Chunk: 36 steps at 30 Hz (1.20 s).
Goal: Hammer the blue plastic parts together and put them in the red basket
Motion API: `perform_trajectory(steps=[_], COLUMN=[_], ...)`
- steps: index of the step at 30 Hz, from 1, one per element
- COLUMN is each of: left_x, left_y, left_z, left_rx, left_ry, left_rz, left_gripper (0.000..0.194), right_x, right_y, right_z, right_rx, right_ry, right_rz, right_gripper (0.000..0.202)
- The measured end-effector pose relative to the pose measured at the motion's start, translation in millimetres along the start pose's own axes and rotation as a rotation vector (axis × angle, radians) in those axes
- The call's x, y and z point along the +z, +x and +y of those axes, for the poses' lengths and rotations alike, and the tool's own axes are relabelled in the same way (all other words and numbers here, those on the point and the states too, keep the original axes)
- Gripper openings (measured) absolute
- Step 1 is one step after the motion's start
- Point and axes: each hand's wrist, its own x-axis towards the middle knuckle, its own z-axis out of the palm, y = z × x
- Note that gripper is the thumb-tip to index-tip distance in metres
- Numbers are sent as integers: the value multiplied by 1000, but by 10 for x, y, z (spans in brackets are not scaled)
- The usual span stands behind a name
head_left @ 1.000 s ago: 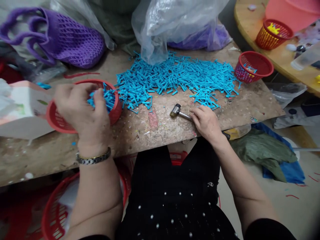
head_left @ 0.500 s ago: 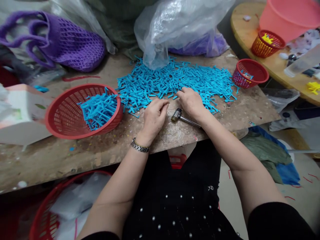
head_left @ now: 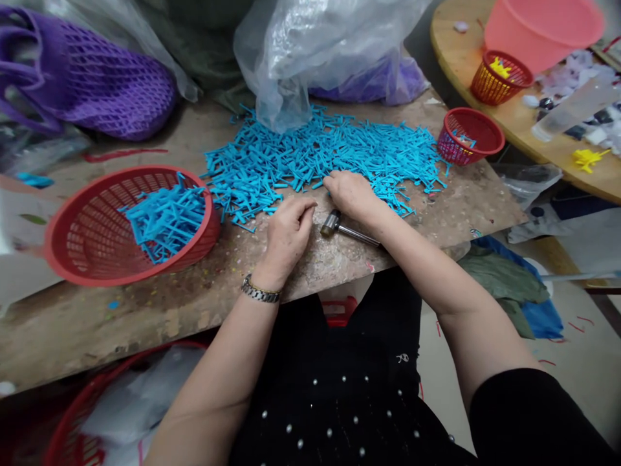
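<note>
My left hand (head_left: 290,232) rests low over the worktable, thumb and fingers curled together. Whatever it may pinch is too small or hidden to make out. At the front edge of a loose pile of thin blue plastic pegs (head_left: 359,145), my right hand (head_left: 353,195) has its fingers closed. A short blue peg (head_left: 317,184) shows at its fingertips. Between my hands lies a small hammer (head_left: 331,224) with a metal handle, its far end partly under my right forearm. To the left, a red plastic basket (head_left: 87,268) holds more blue pegs.
A clear plastic bag (head_left: 334,39) hangs over the pile's back. At its right end stands a small red basket (head_left: 473,123). A purple mesh bag (head_left: 111,77) lies back left. The table's front edge runs just before my lap. A round wooden table (head_left: 451,52) stands right.
The view has swung slightly, so most things appear farther left. My right hand has shifted a little left along the pile's edge with the blue peg; my left hand keeps its curled shape.
</note>
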Motion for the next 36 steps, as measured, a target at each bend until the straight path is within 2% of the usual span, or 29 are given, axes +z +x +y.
perform_trajectory(steps=[9, 18, 22, 25, 29, 32, 36], left_x=[5, -6, 1, 12, 41, 41, 10], left_y=[-8, -16, -15, -21, -29, -25, -19], left_z=[-31, 23, 5, -14, -2, 58, 134], left_rx=[-8, -42, -53, -112, -249, -311, -319], left_ry=[-14, -6, -61, -123, -302, -446, -507], left_rz=[2, -38, -8, 15, 25, -9, -30], left_gripper=[18, 19, 17, 16, 23, 25, 18], right_x=[10, -32, -47, -70, -116, -111, -14], right_y=[-27, -97, -134, -176, -293, -404, -500], right_z=[103, 78, 59, 31, -83, -217, -352], right_rx=[-17, 25, 62, 90, 85, 69, 58], right_ry=[0, 19, 83, 238, 565, 834, 1122], right_rz=[-21, -62, -20, 105, 304, 380, 452], right_gripper=[41, 41, 41, 36, 24, 17, 12])
